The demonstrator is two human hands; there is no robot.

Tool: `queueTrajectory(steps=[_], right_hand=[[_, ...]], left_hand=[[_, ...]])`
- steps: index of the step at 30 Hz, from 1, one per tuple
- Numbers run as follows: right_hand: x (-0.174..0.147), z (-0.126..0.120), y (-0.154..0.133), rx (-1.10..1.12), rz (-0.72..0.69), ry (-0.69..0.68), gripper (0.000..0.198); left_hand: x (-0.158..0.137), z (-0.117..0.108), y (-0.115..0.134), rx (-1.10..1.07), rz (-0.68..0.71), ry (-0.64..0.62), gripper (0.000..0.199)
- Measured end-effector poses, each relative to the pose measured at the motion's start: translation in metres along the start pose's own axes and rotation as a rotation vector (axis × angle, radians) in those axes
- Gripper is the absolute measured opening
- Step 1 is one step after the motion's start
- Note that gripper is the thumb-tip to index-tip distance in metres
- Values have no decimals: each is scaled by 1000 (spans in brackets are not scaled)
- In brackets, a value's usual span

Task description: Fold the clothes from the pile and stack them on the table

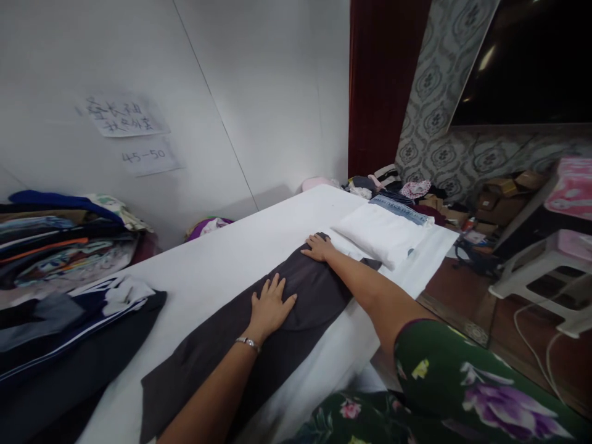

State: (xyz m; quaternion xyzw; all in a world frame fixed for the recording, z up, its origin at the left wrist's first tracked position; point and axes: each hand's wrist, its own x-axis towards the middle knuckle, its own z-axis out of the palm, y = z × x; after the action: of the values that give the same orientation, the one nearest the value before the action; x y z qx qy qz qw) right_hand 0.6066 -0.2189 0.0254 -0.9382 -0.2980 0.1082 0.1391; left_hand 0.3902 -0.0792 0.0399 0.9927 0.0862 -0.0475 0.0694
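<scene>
A dark grey-brown garment lies stretched lengthwise across the white table; its exact kind I cannot tell. My left hand presses flat on its middle, fingers spread, with a metal-banded watch or bracelet on the wrist. At the garment's far end, my right hand rests palm down with its fingers apart. A small dark piece of cloth shows beyond my right forearm, partly under a white folded item.
Piled clothes stand at the left, with dark navy clothing nearer me. Blue patterned cloth lies behind the white item. A white plastic stool and cardboard boxes are on the right. Handwritten paper signs hang on the wall.
</scene>
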Motion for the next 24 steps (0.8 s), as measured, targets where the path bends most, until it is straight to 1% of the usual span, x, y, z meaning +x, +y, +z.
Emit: queueTrajectory(steps=[3, 6, 8, 12, 16, 20, 24], right_hand=[[3, 1, 4, 27, 0, -1, 65], [-2, -9, 10, 71, 2, 15, 64], [-12, -19, 19, 95, 26, 67, 63], [-51, -30, 51, 110, 100, 154, 60], [-104, -24, 81, 103, 166, 181, 53], [-145, -12, 98, 86, 199, 237, 46], [-165, -5, 105, 1, 227, 330, 42]], left_hand=[[1, 2, -1, 2, 1, 12, 63], [0, 3, -1, -1, -2, 21, 62], [-1, 4, -1, -5, -3, 32, 61], [-2, 3, 1, -17, 3, 52, 60], [-2, 3, 2, -40, 7, 59, 59], [-2, 4, 1, -67, 12, 108, 56], [-4, 2, 1, -103, 11, 169, 52]])
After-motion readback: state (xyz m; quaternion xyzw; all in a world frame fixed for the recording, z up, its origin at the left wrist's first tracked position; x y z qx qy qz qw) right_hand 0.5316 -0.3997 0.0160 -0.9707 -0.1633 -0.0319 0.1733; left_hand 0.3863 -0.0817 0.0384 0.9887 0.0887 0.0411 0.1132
